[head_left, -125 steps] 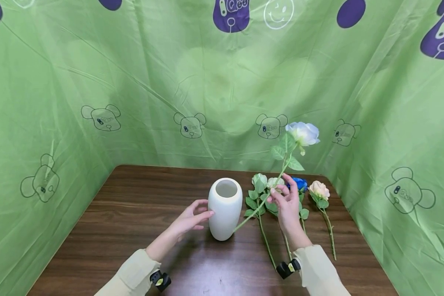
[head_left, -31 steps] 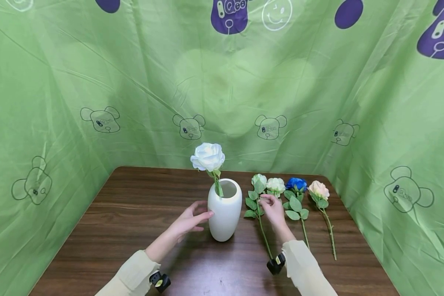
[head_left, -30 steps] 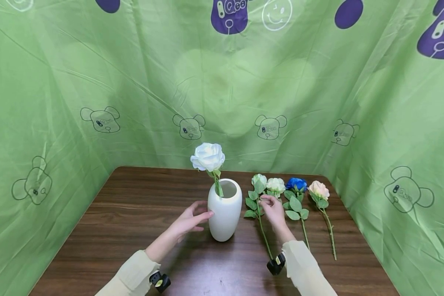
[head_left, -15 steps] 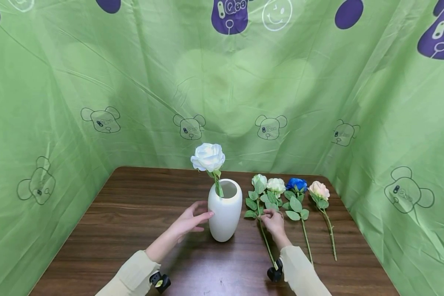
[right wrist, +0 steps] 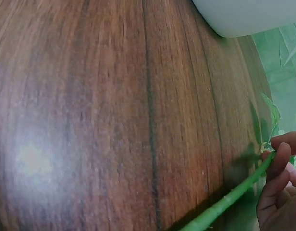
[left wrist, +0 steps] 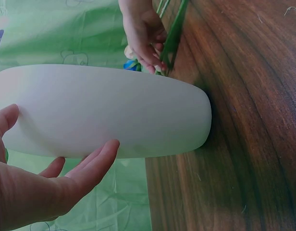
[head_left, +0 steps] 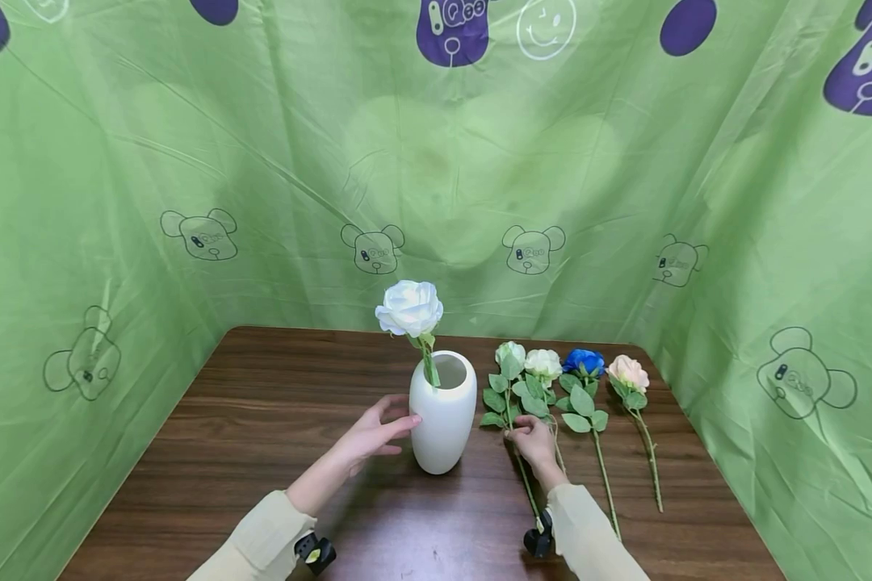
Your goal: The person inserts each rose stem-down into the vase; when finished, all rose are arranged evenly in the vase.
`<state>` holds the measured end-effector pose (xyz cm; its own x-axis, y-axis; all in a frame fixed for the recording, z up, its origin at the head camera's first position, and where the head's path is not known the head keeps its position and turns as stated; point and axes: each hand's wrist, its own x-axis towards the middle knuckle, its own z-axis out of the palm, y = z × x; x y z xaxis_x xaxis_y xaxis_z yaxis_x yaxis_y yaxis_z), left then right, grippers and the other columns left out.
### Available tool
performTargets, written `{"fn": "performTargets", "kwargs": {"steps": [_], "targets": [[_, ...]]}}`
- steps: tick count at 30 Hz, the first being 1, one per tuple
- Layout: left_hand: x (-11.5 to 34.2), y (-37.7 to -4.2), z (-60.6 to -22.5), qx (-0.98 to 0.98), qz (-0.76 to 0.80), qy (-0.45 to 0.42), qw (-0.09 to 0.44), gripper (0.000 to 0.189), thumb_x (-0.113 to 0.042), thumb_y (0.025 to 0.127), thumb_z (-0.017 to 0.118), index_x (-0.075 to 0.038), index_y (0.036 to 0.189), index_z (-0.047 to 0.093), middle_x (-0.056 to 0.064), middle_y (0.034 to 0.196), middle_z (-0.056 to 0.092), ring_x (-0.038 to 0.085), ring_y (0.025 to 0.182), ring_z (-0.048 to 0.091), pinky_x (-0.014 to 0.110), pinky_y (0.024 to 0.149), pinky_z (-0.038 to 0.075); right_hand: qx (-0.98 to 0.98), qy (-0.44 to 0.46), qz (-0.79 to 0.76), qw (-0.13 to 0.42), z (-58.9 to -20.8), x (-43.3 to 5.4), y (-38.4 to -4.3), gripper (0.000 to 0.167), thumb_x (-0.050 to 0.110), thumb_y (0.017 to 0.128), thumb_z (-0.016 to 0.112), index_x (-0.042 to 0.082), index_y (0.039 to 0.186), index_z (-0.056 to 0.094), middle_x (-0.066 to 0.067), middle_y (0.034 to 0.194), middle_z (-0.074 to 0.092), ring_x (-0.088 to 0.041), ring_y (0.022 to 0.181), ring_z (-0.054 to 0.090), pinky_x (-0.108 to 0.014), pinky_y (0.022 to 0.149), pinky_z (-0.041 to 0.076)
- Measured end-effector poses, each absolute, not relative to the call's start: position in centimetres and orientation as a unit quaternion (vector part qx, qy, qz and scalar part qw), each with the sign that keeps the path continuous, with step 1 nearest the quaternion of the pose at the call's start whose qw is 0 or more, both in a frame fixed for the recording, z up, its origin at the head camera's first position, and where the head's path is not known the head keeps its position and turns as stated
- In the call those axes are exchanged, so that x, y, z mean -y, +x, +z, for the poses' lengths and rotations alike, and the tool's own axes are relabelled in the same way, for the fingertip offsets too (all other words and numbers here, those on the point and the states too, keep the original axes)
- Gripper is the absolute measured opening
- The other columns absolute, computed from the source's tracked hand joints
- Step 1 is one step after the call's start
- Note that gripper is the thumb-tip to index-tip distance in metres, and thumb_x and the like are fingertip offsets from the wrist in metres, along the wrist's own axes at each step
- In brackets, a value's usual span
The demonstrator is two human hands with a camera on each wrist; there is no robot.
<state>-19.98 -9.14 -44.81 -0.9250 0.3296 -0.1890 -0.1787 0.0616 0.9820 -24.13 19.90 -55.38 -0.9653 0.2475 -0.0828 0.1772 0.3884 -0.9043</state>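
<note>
A white vase (head_left: pixel 442 432) stands upright, with a white rose (head_left: pixel 409 308) leaning to the left in its mouth. My left hand (head_left: pixel 372 436) rests its fingertips and thumb against the vase's left side; in the left wrist view the fingers (left wrist: pixel 102 156) lie loosely along the white wall. To the right of the vase, my right hand (head_left: pixel 534 444) pinches the stem of the leftmost pale green-white rose (head_left: pixel 510 355) below its leaves. The right wrist view shows thumb and finger closed on that green stem (right wrist: pixel 225 202), which slants over the wood.
Beside the pinched stem lie another whitish rose (head_left: pixel 543 365), a blue rose (head_left: pixel 584 362) and a peach-pink rose (head_left: pixel 628 374), heads toward the back. The brown wooden table (head_left: pixel 262 403) is enclosed by green printed fabric (head_left: pixel 298 161).
The white rose went from my right hand into the vase. My right hand then moved to the leftmost lying rose and slid down toward me along its stem. The left hand stayed at the vase.
</note>
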Motion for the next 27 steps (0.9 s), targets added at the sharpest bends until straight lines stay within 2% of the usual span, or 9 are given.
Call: {"fn": "performTargets", "kwargs": {"steps": [7, 16, 20, 24, 27], "targets": [[9.1, -19.9, -44.8, -0.707, 0.682, 0.055, 0.181, 0.062, -0.031, 0.081, 0.063, -0.002, 0.129, 0.035, 0.025, 0.123, 0.041, 0.037, 0.105, 0.048, 0.044, 0.075, 0.046, 0.809, -0.099, 0.578, 0.021, -54.7, -20.3, -24.0, 0.034, -0.005, 0.074, 0.061, -0.011, 0.107, 0.051, -0.010, 0.070, 0.057, -0.016, 0.045, 0.049, -0.027, 0.044, 0.043], [9.0, -19.6, -44.0, -0.701, 0.687, 0.050, 0.184, 0.060, -0.026, 0.083, 0.062, 0.000, 0.129, 0.034, 0.026, 0.123, 0.040, 0.041, 0.106, 0.045, 0.047, 0.077, 0.045, 0.740, -0.067, 0.669, 0.007, -53.7, -21.0, -23.6, 0.035, -0.008, 0.077, 0.055, -0.012, 0.111, 0.047, -0.017, 0.077, 0.060, -0.012, 0.045, 0.048, -0.023, 0.043, 0.044], [8.9, -19.1, -42.8, -0.701, 0.686, 0.051, 0.188, 0.058, -0.023, 0.084, 0.061, 0.002, 0.129, 0.033, 0.027, 0.122, 0.040, 0.043, 0.107, 0.044, 0.048, 0.078, 0.044, 0.729, -0.049, 0.683, 0.010, -55.7, -22.0, -24.5, 0.042, 0.004, 0.073, 0.063, -0.005, 0.112, 0.047, -0.013, 0.078, 0.062, -0.012, 0.046, 0.052, -0.024, 0.044, 0.046], [9.0, -19.6, -43.9, -0.704, 0.685, 0.049, 0.183, 0.059, -0.027, 0.083, 0.062, -0.001, 0.129, 0.035, 0.025, 0.122, 0.042, 0.040, 0.105, 0.046, 0.046, 0.077, 0.045, 0.713, -0.026, 0.700, 0.032, -58.1, -23.0, -25.9, 0.058, 0.025, 0.067, 0.074, 0.000, 0.111, 0.047, -0.008, 0.078, 0.062, -0.014, 0.047, 0.055, -0.024, 0.043, 0.047], [9.0, -20.0, -44.7, -0.705, 0.684, 0.047, 0.178, 0.061, -0.029, 0.081, 0.064, -0.003, 0.128, 0.036, 0.023, 0.123, 0.042, 0.037, 0.104, 0.048, 0.045, 0.076, 0.046, 0.697, -0.005, 0.715, 0.047, -59.0, -23.3, -26.3, 0.067, 0.037, 0.063, 0.077, 0.003, 0.113, 0.046, -0.007, 0.080, 0.061, -0.015, 0.047, 0.056, -0.025, 0.044, 0.048]]}}
